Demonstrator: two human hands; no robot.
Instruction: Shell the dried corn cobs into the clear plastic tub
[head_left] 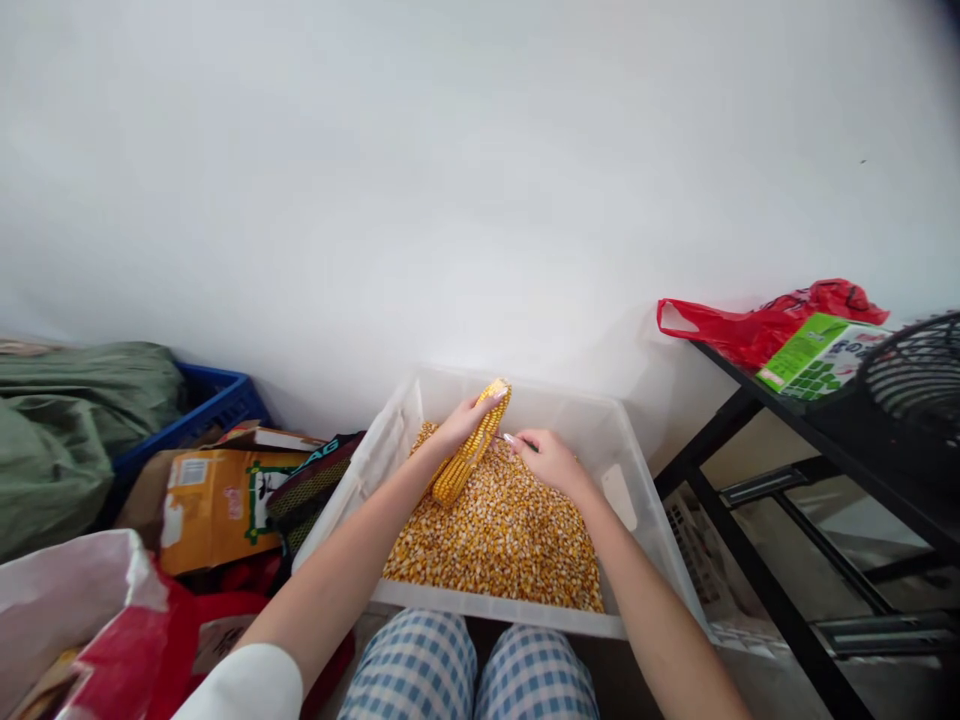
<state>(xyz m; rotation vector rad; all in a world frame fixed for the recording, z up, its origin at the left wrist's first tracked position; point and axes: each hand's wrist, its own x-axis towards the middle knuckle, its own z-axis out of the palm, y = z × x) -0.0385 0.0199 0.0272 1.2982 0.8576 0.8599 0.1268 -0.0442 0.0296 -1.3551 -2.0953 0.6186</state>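
Observation:
An ear of corn (469, 455) is gripped in my left hand (466, 418), tilted with its pale end up and its lower end close over the loose kernels. Part of its side shows a groove where a row of kernels is gone. My right hand (551, 462) is closed on a thin screwdriver-like tool (532, 446), which has a dark end and a slim metal shaft pointing at the ear. Below both hands, loose corn kernels (495, 550) lie heaped in a translucent plastic bin (637, 470) in front of my knees.
Left of the bin are an orange cardboard box (217, 510), a blue crate (225, 400) under green cloth (90, 420), and a red-and-white bag (112, 620). On the right, a black table (862, 480) bears a red plastic bag (772, 325), a green box (817, 355) and a fan (919, 375). A white wall (480, 200) rises behind.

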